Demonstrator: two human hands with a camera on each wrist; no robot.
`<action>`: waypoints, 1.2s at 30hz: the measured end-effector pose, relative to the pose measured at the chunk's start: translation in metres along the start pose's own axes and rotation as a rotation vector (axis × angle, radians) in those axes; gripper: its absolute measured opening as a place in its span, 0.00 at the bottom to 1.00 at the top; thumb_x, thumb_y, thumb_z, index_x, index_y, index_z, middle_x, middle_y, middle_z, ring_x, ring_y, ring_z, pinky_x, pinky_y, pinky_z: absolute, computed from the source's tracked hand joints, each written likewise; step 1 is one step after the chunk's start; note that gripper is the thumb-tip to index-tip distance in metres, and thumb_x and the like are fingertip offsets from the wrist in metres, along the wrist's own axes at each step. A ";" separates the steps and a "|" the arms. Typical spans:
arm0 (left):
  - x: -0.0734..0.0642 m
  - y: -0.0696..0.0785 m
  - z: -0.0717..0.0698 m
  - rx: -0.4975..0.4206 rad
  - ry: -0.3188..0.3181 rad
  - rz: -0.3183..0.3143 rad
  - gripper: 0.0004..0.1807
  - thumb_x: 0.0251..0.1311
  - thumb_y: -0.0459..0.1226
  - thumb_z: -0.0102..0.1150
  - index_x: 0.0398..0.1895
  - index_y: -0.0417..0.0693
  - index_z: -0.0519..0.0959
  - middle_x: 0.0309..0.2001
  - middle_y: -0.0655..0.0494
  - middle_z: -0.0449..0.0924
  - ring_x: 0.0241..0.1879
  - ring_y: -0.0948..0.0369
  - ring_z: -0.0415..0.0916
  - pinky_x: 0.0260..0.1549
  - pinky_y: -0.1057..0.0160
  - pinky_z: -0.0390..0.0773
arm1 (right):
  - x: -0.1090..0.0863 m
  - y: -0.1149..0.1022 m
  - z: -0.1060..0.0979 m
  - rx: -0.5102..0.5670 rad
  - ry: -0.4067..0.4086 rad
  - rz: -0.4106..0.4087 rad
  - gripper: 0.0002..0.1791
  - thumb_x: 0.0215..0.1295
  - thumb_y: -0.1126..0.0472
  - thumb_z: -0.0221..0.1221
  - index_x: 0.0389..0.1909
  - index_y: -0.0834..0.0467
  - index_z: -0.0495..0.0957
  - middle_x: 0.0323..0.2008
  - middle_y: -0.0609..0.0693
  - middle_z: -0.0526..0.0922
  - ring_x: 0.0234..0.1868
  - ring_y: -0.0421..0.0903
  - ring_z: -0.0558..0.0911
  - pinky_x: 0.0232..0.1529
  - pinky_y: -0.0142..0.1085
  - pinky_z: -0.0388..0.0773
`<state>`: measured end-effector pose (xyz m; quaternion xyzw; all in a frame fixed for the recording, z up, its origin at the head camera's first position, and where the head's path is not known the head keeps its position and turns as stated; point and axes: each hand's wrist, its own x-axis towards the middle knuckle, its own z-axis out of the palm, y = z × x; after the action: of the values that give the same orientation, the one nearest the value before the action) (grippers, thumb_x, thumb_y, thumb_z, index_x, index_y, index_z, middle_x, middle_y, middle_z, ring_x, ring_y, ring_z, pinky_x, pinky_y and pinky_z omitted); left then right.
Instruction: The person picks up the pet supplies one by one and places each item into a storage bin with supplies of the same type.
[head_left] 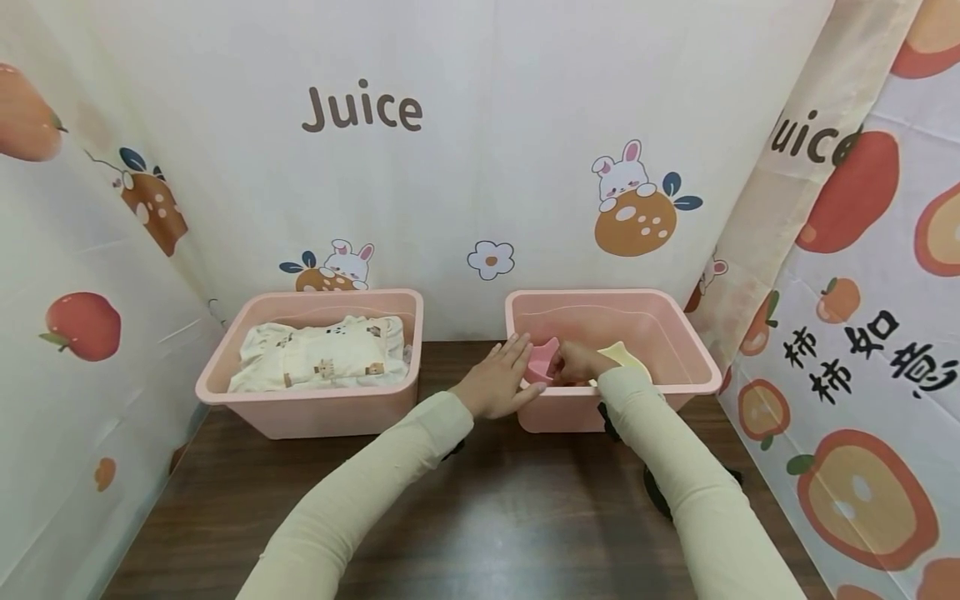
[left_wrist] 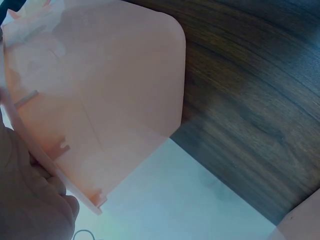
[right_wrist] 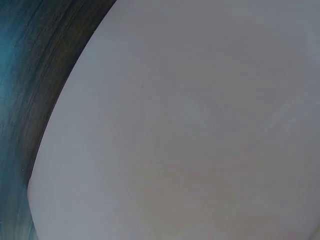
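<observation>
My left hand rests at the left end of the right pink bin, fingers straight and spread over its rim. In the left wrist view, the hand lies along the bin's rim, beside its outer wall. Inside the bin, my right hand has curled fingers at the edge of a pink piece with a pointed rim, gripping it; the fingertips are partly hidden. A pale yellow piece with a similar pointed edge lies near the right wrist, partly covered by the sleeve.
To the left, another pink bin holds folded cream cloth with a small animal print. Both bins stand on a dark wooden table against a printed curtain. A black object lies beside the right forearm. Pale pink fills most of the right wrist view.
</observation>
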<state>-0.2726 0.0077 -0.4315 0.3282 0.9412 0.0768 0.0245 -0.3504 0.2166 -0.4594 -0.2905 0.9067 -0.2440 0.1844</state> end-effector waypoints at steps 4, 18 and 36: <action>0.000 0.000 0.000 0.010 0.000 -0.001 0.42 0.70 0.61 0.31 0.76 0.41 0.45 0.77 0.50 0.37 0.76 0.54 0.34 0.72 0.53 0.46 | 0.000 0.000 0.000 0.038 -0.026 0.042 0.04 0.53 0.75 0.63 0.30 0.70 0.85 0.24 0.54 0.85 0.22 0.37 0.74 0.26 0.27 0.74; 0.000 0.000 0.002 0.031 0.008 0.007 0.42 0.70 0.61 0.30 0.76 0.41 0.45 0.77 0.47 0.41 0.76 0.53 0.36 0.72 0.54 0.46 | -0.002 -0.003 0.000 0.062 -0.161 0.099 0.12 0.62 0.68 0.59 0.45 0.65 0.84 0.39 0.54 0.87 0.32 0.39 0.77 0.36 0.30 0.76; -0.002 0.003 -0.002 0.032 -0.003 0.002 0.42 0.70 0.61 0.29 0.76 0.41 0.45 0.77 0.48 0.40 0.76 0.53 0.36 0.72 0.54 0.46 | -0.004 -0.003 -0.002 0.112 -0.330 0.223 0.18 0.67 0.62 0.56 0.56 0.61 0.79 0.48 0.53 0.83 0.37 0.41 0.78 0.39 0.31 0.76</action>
<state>-0.2697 0.0085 -0.4296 0.3296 0.9419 0.0612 0.0203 -0.3472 0.2173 -0.4553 -0.2134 0.8758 -0.2213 0.3721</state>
